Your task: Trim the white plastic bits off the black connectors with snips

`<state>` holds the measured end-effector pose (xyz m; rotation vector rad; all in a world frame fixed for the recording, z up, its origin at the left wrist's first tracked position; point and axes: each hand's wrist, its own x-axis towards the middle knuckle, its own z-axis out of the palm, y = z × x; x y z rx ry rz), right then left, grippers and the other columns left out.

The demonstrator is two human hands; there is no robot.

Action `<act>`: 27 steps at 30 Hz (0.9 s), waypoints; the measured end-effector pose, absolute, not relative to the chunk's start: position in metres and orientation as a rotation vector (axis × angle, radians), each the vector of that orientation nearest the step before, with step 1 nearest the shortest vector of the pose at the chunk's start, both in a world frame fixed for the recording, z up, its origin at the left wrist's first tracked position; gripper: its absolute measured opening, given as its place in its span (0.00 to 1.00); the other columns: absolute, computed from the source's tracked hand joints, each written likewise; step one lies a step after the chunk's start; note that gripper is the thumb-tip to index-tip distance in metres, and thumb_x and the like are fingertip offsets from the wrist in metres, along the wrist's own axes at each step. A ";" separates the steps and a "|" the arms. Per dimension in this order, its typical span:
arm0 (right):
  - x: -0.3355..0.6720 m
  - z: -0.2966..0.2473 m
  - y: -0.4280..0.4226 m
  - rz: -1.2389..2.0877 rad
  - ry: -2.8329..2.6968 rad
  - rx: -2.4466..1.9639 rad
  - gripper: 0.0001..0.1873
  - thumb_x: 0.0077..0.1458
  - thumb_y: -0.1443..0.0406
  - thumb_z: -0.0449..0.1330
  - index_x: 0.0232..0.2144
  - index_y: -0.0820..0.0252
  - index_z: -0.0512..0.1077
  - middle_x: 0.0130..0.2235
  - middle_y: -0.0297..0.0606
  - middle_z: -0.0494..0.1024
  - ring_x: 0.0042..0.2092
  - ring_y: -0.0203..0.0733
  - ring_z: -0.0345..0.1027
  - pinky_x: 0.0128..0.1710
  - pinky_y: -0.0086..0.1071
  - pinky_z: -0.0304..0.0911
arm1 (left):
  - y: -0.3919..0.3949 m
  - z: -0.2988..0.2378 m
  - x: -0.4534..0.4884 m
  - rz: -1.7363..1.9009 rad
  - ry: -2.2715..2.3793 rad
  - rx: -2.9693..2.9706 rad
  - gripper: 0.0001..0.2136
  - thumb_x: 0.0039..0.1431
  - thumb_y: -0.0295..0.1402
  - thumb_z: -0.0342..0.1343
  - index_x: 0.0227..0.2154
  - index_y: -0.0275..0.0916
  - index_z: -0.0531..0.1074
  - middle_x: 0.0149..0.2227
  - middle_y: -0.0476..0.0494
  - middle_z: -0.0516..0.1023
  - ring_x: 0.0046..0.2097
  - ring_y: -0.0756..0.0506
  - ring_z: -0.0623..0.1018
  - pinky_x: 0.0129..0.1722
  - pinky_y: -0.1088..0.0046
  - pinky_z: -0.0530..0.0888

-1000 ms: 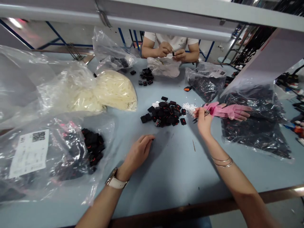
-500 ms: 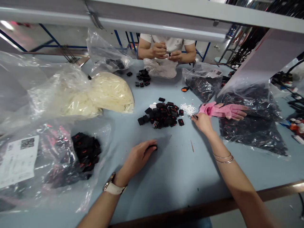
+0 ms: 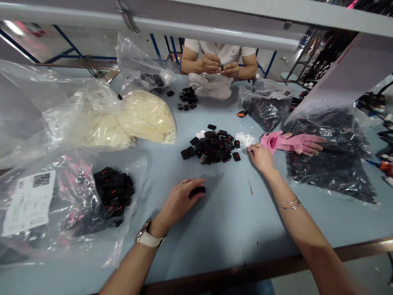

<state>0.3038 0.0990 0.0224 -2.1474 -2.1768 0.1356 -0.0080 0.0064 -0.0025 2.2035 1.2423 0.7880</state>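
Observation:
My left hand [image 3: 181, 200] is closed on a small black plastic connector housing [image 3: 197, 191], held between thumb and fingers just over the table. My right hand [image 3: 260, 157] is pinched at the near edge of a small heap of tiny white pieces [image 3: 245, 139]. Something small and dark shows at its fingertips, too small to name. Between and beyond my hands lies a pile of black connector housings [image 3: 215, 148], some with orange-red parts. A pink glove [image 3: 291, 143] lies just right of my right hand.
Clear bags of black parts lie at left [image 3: 66, 205] and right [image 3: 330, 172]. A bag of cream-coloured pieces [image 3: 149, 119] stands at back left. Across the table [image 3: 215, 237], a co-worker's hands [image 3: 219, 66] hold a small part. A shelf edge [image 3: 245, 16] hangs overhead.
My left hand has turned a little, so more of the black housing shows. My right hand stays at the white pieces, its fingertips shifted slightly. The whole view has shifted a little.

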 end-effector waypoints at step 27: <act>0.199 0.028 0.030 1.445 -1.823 -1.238 0.12 0.53 0.58 0.57 0.29 0.61 0.74 0.21 0.26 0.61 0.23 0.29 0.50 0.23 0.25 0.48 | 0.002 0.002 0.003 0.797 1.454 2.104 0.05 0.58 0.36 0.59 0.30 0.42 0.75 0.27 0.47 0.77 0.33 0.44 0.76 0.32 0.67 0.73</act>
